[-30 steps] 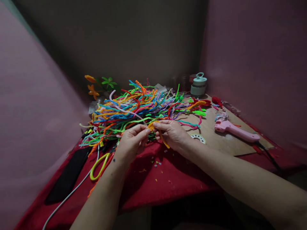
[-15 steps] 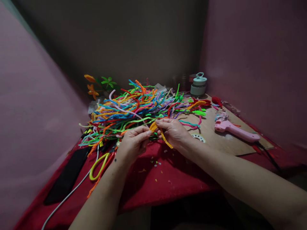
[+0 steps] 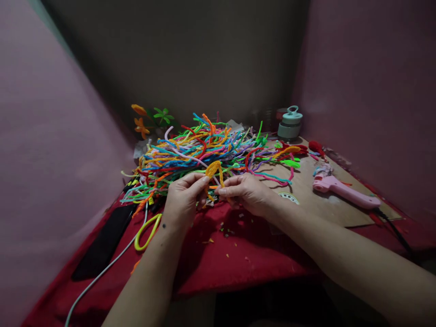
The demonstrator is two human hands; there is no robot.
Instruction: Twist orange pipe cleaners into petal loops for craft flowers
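Observation:
An orange-yellow pipe cleaner, folded into a bent loop, is held between my two hands over the front of the table. My left hand pinches its looped part between thumb and fingers. On the other side, my right hand pinches the strand that runs down from the bend. Just behind the hands lies a big heap of many-coloured pipe cleaners. Scissors with a yellow handle rest beside my left forearm, which partly covers them.
A pink glue gun lies on a brown board at right, its black cord trailing. A lidded green jar stands behind. At left are a dark phone-like slab, a white cable and fuzzy flowers. Scraps dot the red cloth.
The right hand has shifted down from the fold to the loose strand, and the bend now shows above the fingers. The whole view has swung slightly left.

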